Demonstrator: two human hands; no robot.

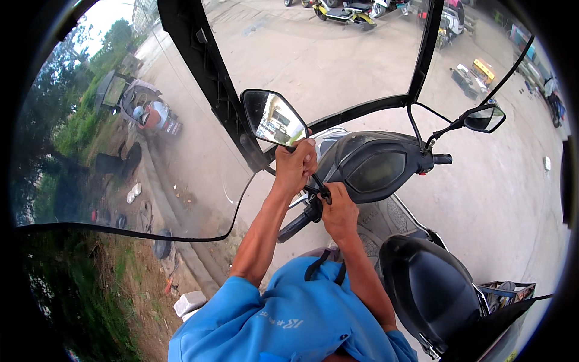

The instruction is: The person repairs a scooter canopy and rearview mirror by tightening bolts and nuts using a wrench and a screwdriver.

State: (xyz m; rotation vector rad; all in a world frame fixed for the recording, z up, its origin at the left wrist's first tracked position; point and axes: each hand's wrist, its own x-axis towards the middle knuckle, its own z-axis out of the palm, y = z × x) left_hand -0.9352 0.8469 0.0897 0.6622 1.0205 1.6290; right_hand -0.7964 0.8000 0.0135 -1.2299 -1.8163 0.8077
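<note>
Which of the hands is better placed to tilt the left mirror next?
Probably the left: the left hand is closed just under the mirror, while the right hand is lower, at the base of the stem.

Outdoors, daylight; bright sky (102, 25) upper left. Pale concrete yard (500, 229). Left side: low curb (200, 264), weedy soil (123, 289), green trees (69, 114). Far edge: parked scooters (347, 14). Upper right: yellow box (484, 69) on ground.
</note>
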